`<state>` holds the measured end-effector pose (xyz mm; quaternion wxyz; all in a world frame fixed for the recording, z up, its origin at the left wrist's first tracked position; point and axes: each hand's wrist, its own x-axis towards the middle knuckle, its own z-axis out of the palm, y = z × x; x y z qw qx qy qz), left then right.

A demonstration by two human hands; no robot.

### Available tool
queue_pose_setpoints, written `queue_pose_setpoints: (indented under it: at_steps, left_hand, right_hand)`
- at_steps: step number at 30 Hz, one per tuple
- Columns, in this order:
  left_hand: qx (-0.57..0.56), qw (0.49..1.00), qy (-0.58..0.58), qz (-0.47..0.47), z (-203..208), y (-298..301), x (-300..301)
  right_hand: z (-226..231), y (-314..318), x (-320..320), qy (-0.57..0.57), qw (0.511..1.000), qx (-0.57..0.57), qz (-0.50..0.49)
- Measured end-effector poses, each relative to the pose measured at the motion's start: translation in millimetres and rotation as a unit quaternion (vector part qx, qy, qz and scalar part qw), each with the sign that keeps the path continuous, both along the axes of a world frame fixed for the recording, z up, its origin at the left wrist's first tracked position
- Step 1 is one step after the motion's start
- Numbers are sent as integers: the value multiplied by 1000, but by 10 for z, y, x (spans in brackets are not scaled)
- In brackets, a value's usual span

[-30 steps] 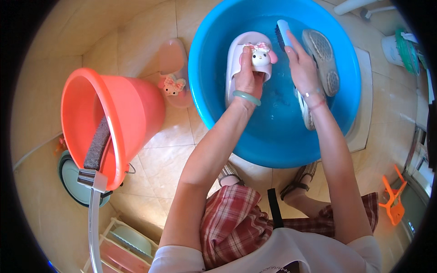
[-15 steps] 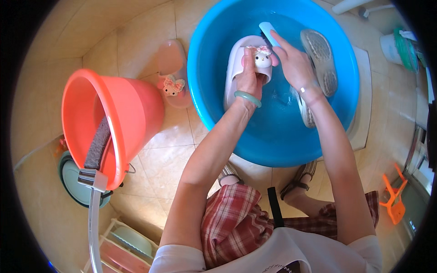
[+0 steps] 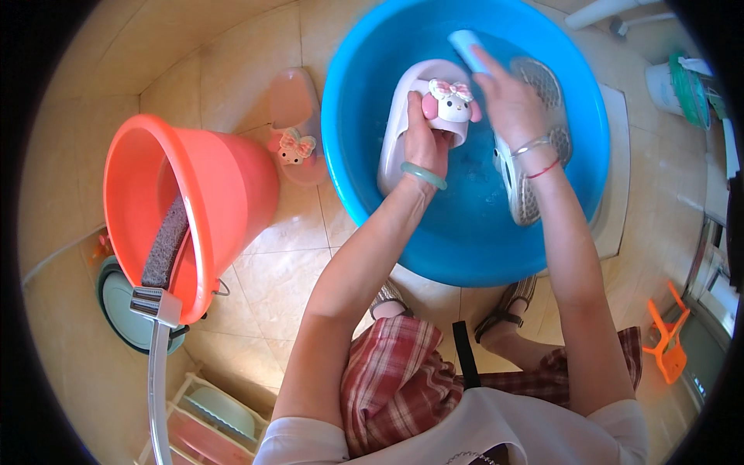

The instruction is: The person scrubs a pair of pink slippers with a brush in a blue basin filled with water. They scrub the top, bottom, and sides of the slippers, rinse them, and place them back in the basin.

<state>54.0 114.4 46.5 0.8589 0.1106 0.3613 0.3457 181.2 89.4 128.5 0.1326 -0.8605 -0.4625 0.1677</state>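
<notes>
My left hand [image 3: 425, 143] grips a pale pink slide slipper [image 3: 394, 147] by its strap, the fingers inside the foot opening and the thumb on top. A white and pink animal-face ornament [image 3: 452, 105] with a bow sits on that strap. My right hand [image 3: 515, 107], slightly blurred, is closed on a light blue scrubbing brush [image 3: 466, 49] just right of the slipper's toe; its bristles are hidden. Both hands are over a big blue basin [image 3: 338, 147] with some water in it. Under my right hand and wrist lie a pair of pale shoes [image 3: 521, 194], partly covered.
On the tiled floor left of the basin lies a matching pink slipper [image 3: 294, 99]. An orange-pink bucket [image 3: 240, 174] holds a sponge mop [image 3: 165, 248]. A lidded-looking green basin [image 3: 124, 306] is behind it. An orange plastic stool-like object [image 3: 668, 341] stands at the right.
My right hand and the brush have shifted right, off the slipper's toe, and the wrist has turned. The slipper in my left hand has tilted slightly.
</notes>
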Motion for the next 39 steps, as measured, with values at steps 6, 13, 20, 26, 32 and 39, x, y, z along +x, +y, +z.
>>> queue_pose_setpoints:
  at_steps: [6,13,20,26,32,39]
  left_hand:
    - [-4,994,-111,-15,193,70,-96]
    - [-23,987,-154,-38,89,134,-79]
    - [0,988,-144,-51,111,133,-69]
    - [14,979,-199,-48,152,123,-30]
    - [24,982,-188,0,-26,163,-92]
    - [-97,988,-94,77,-80,120,21]
  right_hand:
    - [-129,-343,178,432,848,254,-174]
    - [-107,-469,106,458,819,306,-164]
    - [-34,-389,-14,366,866,327,-92]
    - [-211,-377,-32,394,861,308,-88]
    - [-490,-382,-196,382,880,196,-204]
    - [-1041,-463,-234,418,855,63,-302]
